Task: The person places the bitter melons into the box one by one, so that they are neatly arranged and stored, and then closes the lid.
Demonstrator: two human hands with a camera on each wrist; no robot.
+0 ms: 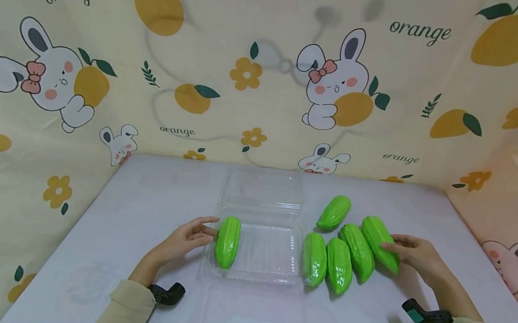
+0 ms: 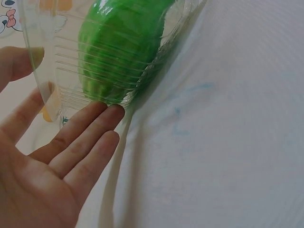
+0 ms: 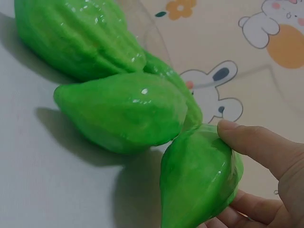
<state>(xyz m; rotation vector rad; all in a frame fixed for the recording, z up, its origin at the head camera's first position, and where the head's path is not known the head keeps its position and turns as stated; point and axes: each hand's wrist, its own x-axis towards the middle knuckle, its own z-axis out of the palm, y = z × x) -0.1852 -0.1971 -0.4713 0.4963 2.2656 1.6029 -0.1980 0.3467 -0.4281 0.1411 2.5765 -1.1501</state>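
Note:
A clear plastic clamshell box (image 1: 260, 248) lies with its lid (image 1: 262, 189) folded back. My left hand (image 1: 189, 236) holds its left rim: thumb above, index finger below, other fingers straight along the outer wall. One glossy green ridged gourd (image 1: 227, 243) rests inside by that wall, seen through the plastic in the left wrist view. My right hand (image 1: 419, 256) grips the rightmost gourd (image 3: 199, 175), thumb on top and fingers beneath. Beside it, another gourd (image 3: 123, 111) lies with its pointed end toward me.
More gourds stand in a row between the box and my right hand, including one (image 1: 315, 260) right at the box's right side. A separate gourd (image 1: 334, 213) lies farther back. A white cloth (image 1: 107, 250) covers the table; a patterned curtain (image 1: 265, 33) hangs behind.

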